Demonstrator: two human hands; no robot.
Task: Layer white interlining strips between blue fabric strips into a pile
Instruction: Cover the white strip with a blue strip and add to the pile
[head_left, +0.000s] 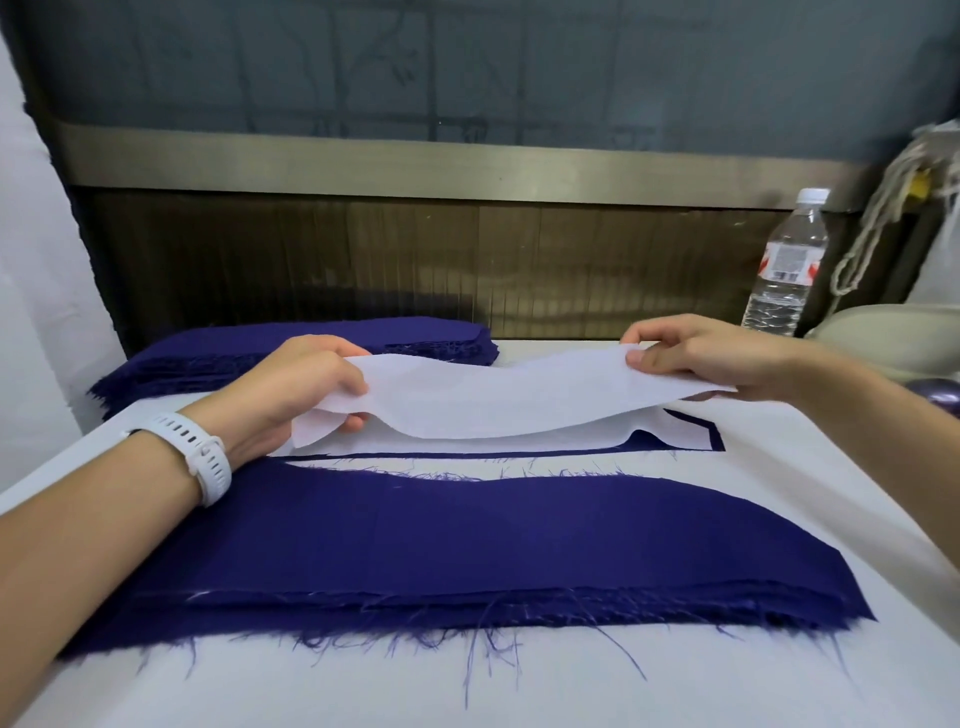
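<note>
Left hand (306, 384) and right hand (691, 353) are pinching opposite ends of a white interlining strip (493, 400), holding it just above what seems a white-topped pile (675, 431), behind blue fabric strips (467, 540) on the counter (519, 691).

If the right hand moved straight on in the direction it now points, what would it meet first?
Most likely the left hand, which grips the other end of the same white strip, though depth is unclear.
</note>
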